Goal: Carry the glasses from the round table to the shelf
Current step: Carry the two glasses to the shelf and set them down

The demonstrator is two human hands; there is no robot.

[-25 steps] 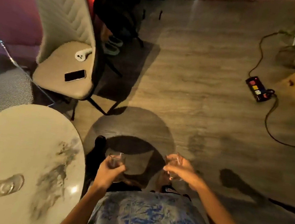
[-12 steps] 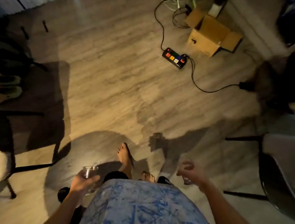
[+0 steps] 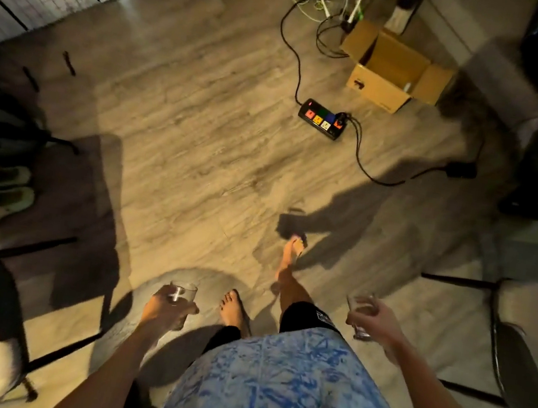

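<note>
Worktop now gone from view; left grip point(image 3: 165, 308) clasps one glass point(image 3: 181, 294), right grip point(image 3: 371, 320) another glass point(image 3: 358, 315), walking shelfward

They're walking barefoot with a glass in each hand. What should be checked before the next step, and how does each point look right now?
1. Left hand has a firm hold on its glass: ok, fingers wrapped round it.
2. Right hand has a firm hold on its glass: ok, though blur hides the detail.
3. Glasses upright: the left one ok; the right one cannot tell.
4. Floor right ahead of the leading foot free of objects: ok, bare boards.
5. Power strip and its cable out of the path: not ok if heading straight on; they lie further ahead.
6. Shelf in sight: cannot tell, none appears in this view.
</note>
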